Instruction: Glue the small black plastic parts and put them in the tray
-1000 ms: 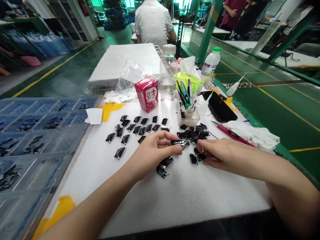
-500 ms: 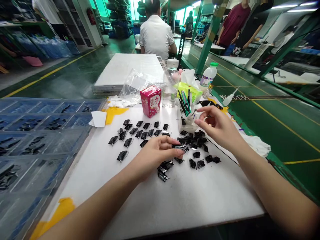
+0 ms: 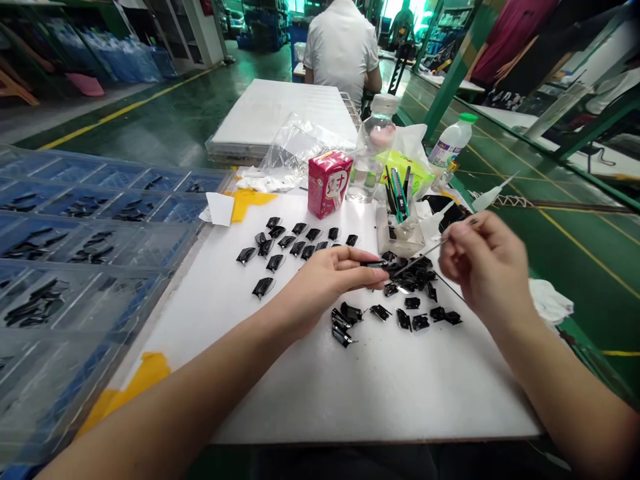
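Note:
My left hand (image 3: 327, 283) pinches a small black plastic part (image 3: 373, 264) between thumb and fingertips, over the white table. My right hand (image 3: 483, 267), slightly blurred, is closed on a thin metal stick-like tool (image 3: 420, 257). The tool slants down to the left, its tip close to the held part; whether they touch I cannot tell. Under and beside the tool lies a heap of black plastic parts (image 3: 417, 277). Several similar parts (image 3: 345, 323) lie nearer to me, below my left hand. Others (image 3: 274, 263) are spread out in loose rows to the left.
A clear box (image 3: 400, 237) holding a green cutter stands behind the heap. Past it are a red carton (image 3: 329, 183), a clear jar (image 3: 367, 157) and a white bottle with green cap (image 3: 455, 140). Blue compartment trays (image 3: 125, 250) flank the left. A person (image 3: 343, 50) sits ahead.
My right hand has moved away from the clear box, to the right, and the thin tool now shows in it. My left hand keeps its black part. The camera view has shifted.

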Motion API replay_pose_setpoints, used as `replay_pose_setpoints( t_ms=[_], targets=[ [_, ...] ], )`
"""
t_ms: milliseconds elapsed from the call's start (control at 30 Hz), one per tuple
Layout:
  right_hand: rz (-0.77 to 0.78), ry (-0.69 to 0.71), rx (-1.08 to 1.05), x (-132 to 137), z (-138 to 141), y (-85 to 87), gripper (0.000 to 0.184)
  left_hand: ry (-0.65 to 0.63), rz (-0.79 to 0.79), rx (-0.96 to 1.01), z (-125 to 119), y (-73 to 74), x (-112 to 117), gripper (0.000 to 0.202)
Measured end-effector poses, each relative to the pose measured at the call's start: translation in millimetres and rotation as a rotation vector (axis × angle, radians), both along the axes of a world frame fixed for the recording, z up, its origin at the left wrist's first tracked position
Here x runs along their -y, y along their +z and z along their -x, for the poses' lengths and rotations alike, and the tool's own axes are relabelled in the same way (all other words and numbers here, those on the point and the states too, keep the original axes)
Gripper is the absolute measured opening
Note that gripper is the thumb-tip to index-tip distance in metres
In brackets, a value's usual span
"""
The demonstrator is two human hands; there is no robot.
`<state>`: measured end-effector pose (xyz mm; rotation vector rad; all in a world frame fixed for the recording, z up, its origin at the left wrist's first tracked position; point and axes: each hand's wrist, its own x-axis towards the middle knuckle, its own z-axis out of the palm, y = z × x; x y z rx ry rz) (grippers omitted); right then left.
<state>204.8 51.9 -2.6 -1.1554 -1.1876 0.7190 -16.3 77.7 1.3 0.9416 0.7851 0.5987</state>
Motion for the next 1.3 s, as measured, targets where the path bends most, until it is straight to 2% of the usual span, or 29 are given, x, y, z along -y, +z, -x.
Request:
replay_pose_setpoints(
  t_ms=[100, 233, 500, 900, 1100, 1200, 1300],
  targets=[
    [0.164, 0.161, -0.004, 6, 11, -12.9, 0.027, 0.048, -0.006, 0.013, 1, -0.2, -1, 0.027],
    [0.271, 0.251, -0.004, 7, 20, -20.7, 0.028, 0.049, -0.004, 0.009, 0, 0.6, -1, 0.026],
    [0.302, 0.254, -0.008, 8, 18, -18.3, 0.030, 0.003, -0.044, -0.030, 1, 2.3, 0, 0.025],
    [0.305, 0.274, 0.043, 9, 16, -17.4, 0.031, 0.010, -0.055, -0.048, 0, 4.7, 1, 0.025],
    [0.193, 0.184, 0.067, 8, 8, -10.9, 0.026, 0.021, -0.053, -0.064, -1, 5.2, 1, 0.024],
    [0.029, 0.029, 0.093, 5, 2, -2.0, 0.023, 0.008, -0.041, -0.054, 0, 4.7, 1, 0.023],
    [-0.168, -0.140, 0.128, 0, -1, 6.5, 0.022, -0.037, 0.044, -0.029, 0, 3.3, 1, 0.021]
  ],
)
